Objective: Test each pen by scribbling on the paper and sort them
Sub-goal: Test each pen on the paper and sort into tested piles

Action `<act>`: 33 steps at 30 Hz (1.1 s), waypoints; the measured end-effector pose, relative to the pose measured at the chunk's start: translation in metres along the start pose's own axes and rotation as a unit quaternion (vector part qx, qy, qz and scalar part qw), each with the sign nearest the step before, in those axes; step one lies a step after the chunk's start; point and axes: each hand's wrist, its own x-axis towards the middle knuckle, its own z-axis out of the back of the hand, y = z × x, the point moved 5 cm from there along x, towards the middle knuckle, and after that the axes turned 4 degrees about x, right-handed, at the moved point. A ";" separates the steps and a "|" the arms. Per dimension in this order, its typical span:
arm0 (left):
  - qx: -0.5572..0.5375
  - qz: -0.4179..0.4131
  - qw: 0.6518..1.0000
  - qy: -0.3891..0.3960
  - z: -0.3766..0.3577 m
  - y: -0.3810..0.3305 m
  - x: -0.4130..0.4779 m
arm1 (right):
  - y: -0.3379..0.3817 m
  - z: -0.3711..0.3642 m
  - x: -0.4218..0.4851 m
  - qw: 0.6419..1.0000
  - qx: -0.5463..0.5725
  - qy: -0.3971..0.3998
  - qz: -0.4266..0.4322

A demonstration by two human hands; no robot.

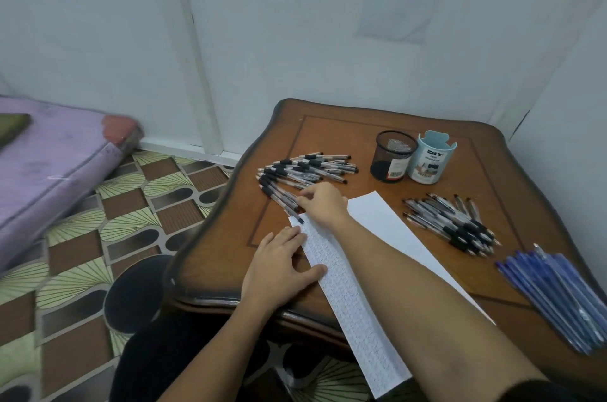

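Indoors, wooden table (345,139), paper (381,217), patterned floor (138,211).

bare table (368,145) behind paper (387,224), pen heaps (305,171) flanking

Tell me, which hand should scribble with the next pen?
Right. The right hand pinches a pen; the left hand lies flat on the paper, probably steadying it.

You have the scribble-covered paper (345,296) lying diagonally, one heap of black-grip pens (305,170) left of it, another heap (453,221) right, blue pens (555,296) beyond.
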 end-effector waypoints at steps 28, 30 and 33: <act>-0.019 0.018 1.000 -0.007 0.000 0.002 -0.002 | -0.087 0.118 -0.074 0.799 0.567 -0.146 -0.134; -0.019 0.021 1.000 -0.004 0.000 0.001 -0.003 | -0.086 0.119 -0.082 0.806 0.568 -0.137 -0.093; -0.016 0.022 1.000 -0.005 0.000 -0.001 -0.003 | -0.088 0.123 -0.091 0.807 0.570 -0.138 -0.070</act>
